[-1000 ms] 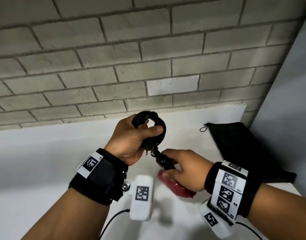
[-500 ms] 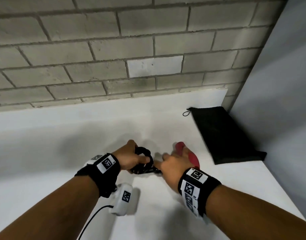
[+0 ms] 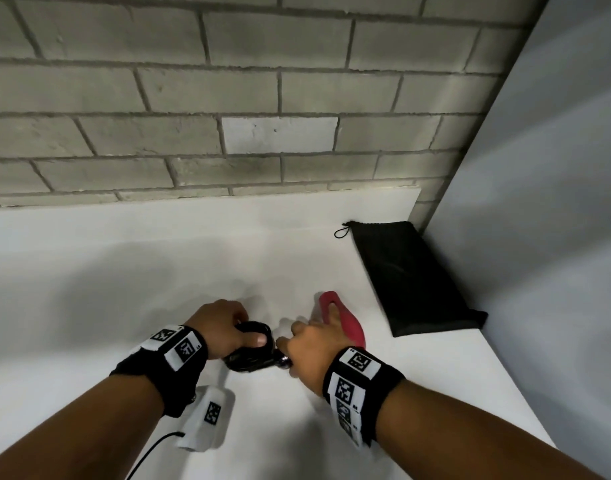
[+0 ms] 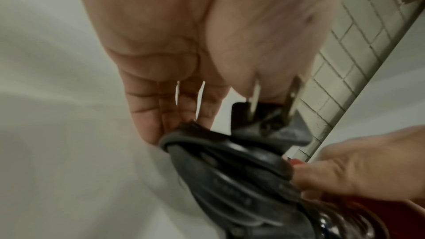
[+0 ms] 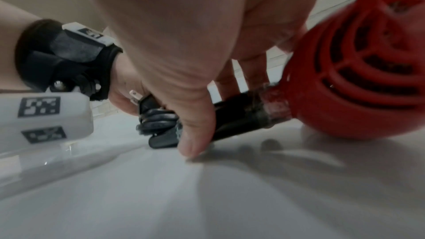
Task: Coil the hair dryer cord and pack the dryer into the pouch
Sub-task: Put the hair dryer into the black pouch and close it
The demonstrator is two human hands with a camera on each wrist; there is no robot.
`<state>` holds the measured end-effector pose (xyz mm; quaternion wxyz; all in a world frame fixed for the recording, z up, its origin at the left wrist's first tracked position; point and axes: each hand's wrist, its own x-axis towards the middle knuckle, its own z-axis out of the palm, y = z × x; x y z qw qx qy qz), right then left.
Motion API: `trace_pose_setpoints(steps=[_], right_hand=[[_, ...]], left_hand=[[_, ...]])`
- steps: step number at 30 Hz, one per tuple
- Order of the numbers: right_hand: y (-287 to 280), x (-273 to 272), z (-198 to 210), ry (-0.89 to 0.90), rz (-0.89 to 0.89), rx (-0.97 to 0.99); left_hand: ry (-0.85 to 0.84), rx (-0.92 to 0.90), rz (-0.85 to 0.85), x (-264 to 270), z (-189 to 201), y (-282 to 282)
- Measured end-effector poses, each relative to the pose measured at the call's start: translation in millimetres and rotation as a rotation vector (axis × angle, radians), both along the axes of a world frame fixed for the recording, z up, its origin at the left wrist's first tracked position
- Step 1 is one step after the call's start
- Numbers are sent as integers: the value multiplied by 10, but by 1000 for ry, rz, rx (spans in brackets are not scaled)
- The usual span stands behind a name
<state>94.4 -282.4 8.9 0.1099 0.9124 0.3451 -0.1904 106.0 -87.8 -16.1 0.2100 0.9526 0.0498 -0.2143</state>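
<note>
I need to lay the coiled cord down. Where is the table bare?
Bare: the table left of the left hand, back to the brick wall. Crowded: hair dryer and pouch to the right.

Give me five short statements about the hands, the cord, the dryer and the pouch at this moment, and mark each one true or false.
1. The left hand grips the coiled cord. True.
2. The red dryer is already inside the pouch. False: it lies on the white table, outside the black pouch.
3. The plug shows two metal prongs. True.
4. The pouch is held in the right hand. False: the right hand is at the dryer's black handle; the pouch lies untouched by the wall.
5. The cord hangs straight off the table edge. False: it is bundled in loops.
</note>
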Motion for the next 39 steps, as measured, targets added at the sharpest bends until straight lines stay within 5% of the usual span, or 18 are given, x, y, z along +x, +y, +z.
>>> trace_pose_setpoints(steps=[3, 6, 11, 17, 23, 33, 36, 39], right_hand=[[-92, 107, 156, -41, 9, 181], [-315, 538, 403, -41, -202, 339], [-799, 1230, 365, -202, -413, 96], [-1002, 1351, -155, -147, -592, -38], [-950, 1462, -98, -178, -418, -106], [-81, 827, 1288, -319, 272, 83], [-124, 768, 1542, -359, 342, 127], [-276, 901, 1633, -375, 273, 120]], left_hand=[[-34, 13, 18, -10, 51, 36], [-147, -68, 119, -11, 206, 183], [-308, -222, 223, -48, 607, 331], [-375, -251, 197, -154, 787, 357], [-378, -209, 97, -139, 905, 257], [-591, 70, -428, 414, 1053, -224], [-520, 300, -326, 381, 1186, -78], [-546, 255, -228, 271, 1305, 169]])
